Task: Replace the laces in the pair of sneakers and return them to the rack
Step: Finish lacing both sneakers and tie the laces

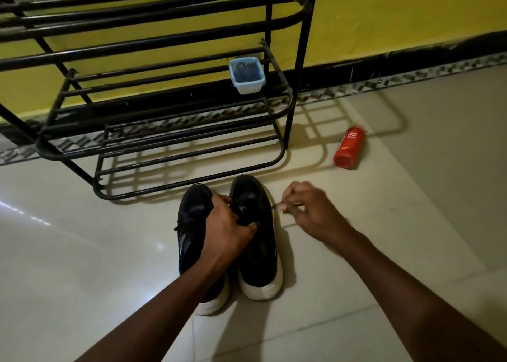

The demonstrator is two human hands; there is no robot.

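Left hand (227, 226), right hand (310, 210) at sneaker (260, 254).
Left fingers (220, 199) grip its upper; right fingers (289, 197) pinch lace (275, 205) just beside.

Both forearms show bare from the wrist to the near edge. The left hand (227, 232) and the right hand (311, 210) are bare as well.

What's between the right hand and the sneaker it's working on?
In the head view, only a run of dark lace spans from the sneaker to the right hand, which pinches it.
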